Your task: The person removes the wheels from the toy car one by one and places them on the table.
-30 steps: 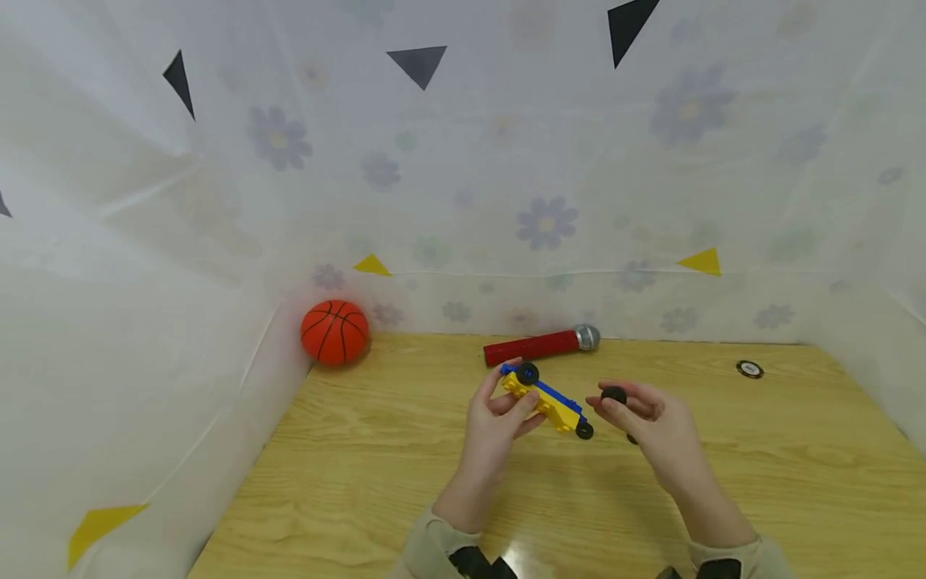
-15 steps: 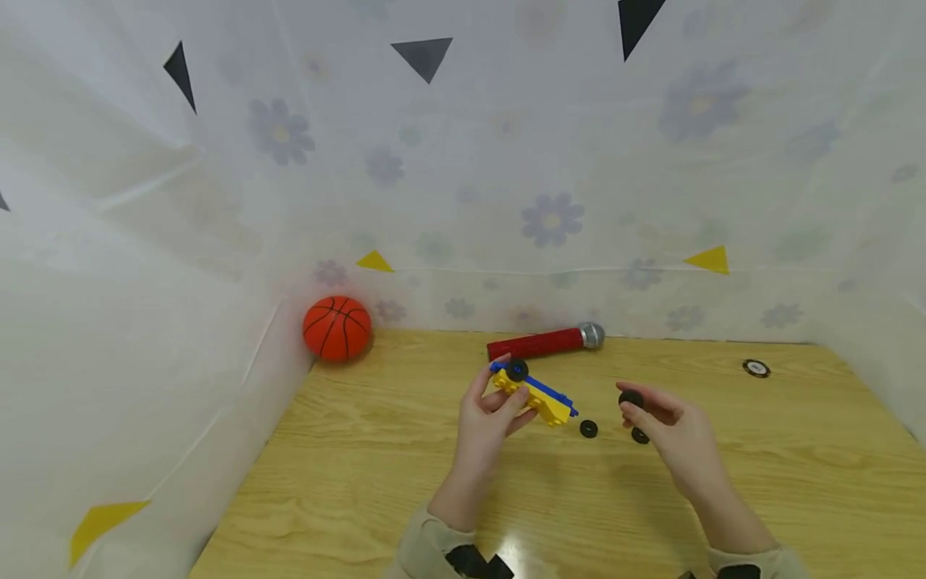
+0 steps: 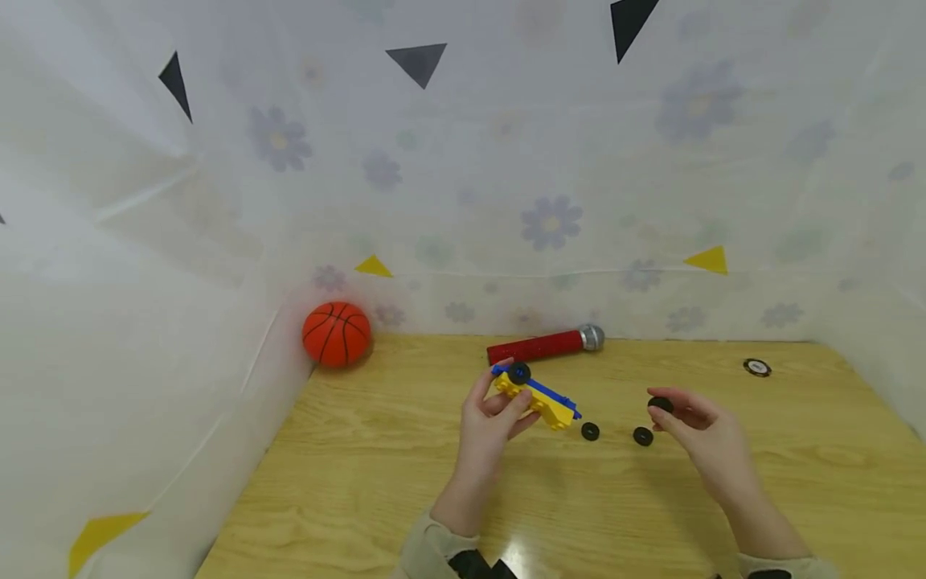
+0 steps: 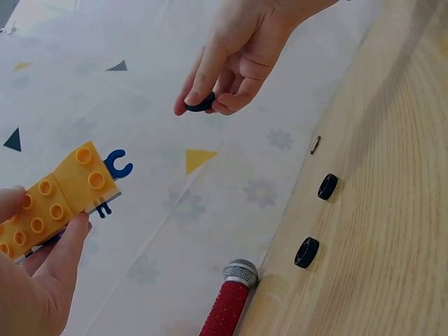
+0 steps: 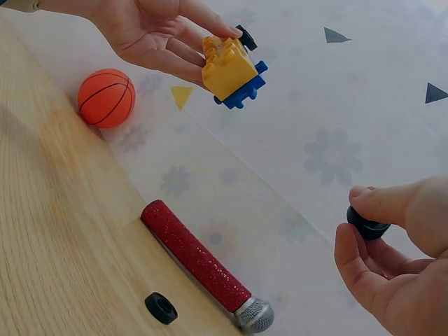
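Observation:
My left hand (image 3: 483,426) holds a yellow and blue toy block car (image 3: 553,412) tilted above the table, thumb on its yellow studded side. One black wheel (image 3: 518,372) sits on the car's far end. At the other end, the left wrist view shows bare blue axle clips (image 4: 119,166). Off to the right, my right hand (image 3: 716,450) pinches a loose black wheel (image 3: 660,404) between thumb and fingers, apart from the car. Two more black wheels lie flat on the table: one wheel (image 3: 590,432) near the car, another wheel (image 3: 643,437) below my right fingertips.
A red microphone (image 3: 538,346) with a silver head lies along the back of the wooden table (image 3: 347,482). An orange toy basketball (image 3: 336,334) stands at the back left corner. A black and white round chip (image 3: 757,367) lies back right. Patterned white sheeting encloses the table.
My right hand has moved right, away from the car, with the wheel in its fingers. The car has shifted slightly left, and both wheels on the table now show fully.

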A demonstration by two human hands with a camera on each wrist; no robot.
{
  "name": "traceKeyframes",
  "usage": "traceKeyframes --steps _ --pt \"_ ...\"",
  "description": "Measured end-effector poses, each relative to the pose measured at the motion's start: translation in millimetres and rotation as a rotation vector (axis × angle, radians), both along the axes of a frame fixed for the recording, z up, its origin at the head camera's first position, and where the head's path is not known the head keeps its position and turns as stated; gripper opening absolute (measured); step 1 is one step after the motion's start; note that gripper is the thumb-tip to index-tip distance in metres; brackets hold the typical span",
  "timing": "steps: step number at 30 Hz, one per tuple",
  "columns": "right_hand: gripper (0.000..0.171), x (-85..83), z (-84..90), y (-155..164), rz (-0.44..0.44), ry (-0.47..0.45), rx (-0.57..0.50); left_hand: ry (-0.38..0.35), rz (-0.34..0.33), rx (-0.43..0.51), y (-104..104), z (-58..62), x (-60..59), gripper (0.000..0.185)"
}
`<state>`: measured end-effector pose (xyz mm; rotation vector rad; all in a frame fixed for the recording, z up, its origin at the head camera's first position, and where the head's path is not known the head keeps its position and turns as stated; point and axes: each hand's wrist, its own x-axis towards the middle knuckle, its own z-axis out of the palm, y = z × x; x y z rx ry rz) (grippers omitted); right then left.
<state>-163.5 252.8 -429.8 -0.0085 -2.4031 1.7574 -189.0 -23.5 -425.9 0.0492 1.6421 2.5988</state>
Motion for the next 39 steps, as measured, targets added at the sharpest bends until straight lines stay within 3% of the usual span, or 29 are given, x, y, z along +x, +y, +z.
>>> traceKeyframes --steps 4,9,15,25,30,39 --pt "0.039 -2.6 -2.1 5 -0.001 -0.051 0.011 -0.002 0.008 0.002 -2 -0.3 0.4 0.049" --pt "0.043 -1.8 -6.3 8 0.016 -0.048 0.021 -0.01 0.006 -0.017 -4 -0.3 1.6 0.05" --pt "0.044 3.7 -10.7 18 -0.027 -0.042 0.055 0.0 -0.025 -0.023 -2 0.7 2.5 0.051" --pt "0.056 8.3 -25.0 47 -0.096 -0.139 0.163 0.014 -0.044 -0.027 -1 2.0 3.2 0.051" --pt "0.05 5.3 -32.5 58 -0.1 -0.126 0.201 0.006 -0.039 -0.025 -2 1.2 3.8 0.051" --pt "0.062 -3.6 -42.8 75 -0.113 -0.197 0.293 0.018 -0.056 -0.018 -4 0.0 3.0 0.051"
